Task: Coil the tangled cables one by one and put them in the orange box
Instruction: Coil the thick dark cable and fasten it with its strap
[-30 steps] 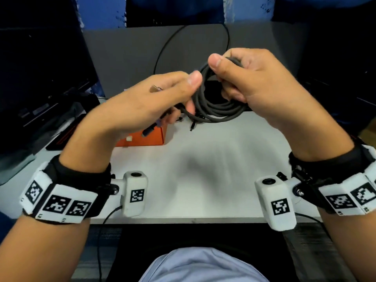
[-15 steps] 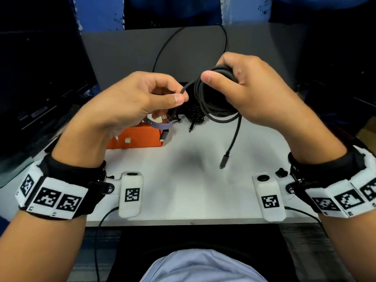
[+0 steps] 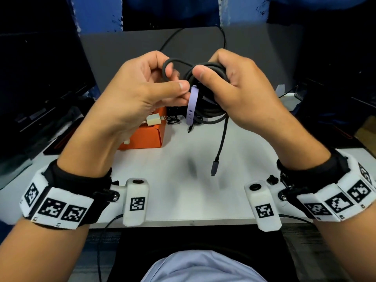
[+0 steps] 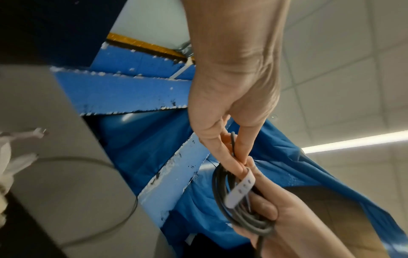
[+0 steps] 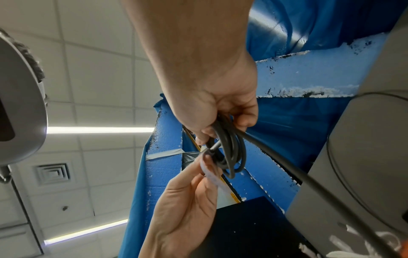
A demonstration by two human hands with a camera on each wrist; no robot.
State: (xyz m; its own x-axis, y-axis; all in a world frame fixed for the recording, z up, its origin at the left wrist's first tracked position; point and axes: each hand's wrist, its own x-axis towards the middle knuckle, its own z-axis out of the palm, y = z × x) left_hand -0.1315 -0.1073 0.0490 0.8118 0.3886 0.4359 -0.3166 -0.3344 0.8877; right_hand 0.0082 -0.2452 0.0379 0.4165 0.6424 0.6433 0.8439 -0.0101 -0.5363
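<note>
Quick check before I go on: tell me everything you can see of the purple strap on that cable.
The purple strap is a short, flat, pale lilac band, rubbery-looking, with small holes near its lower end. It hangs nearly upright beside the dark grey coiled cable, above the table. The left hand pinches its upper end; the right hand holds the coil. Not yet wrapped round.

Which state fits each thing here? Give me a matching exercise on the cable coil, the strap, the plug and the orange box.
Things:
1. cable coil
2. strap
3. plug
4. orange box

States:
A. hangs free above the table
B. stands on the table
C. gripped by the right hand
D. pinched by the left hand

Pairs: 1-C, 2-D, 3-A, 4-B
</note>
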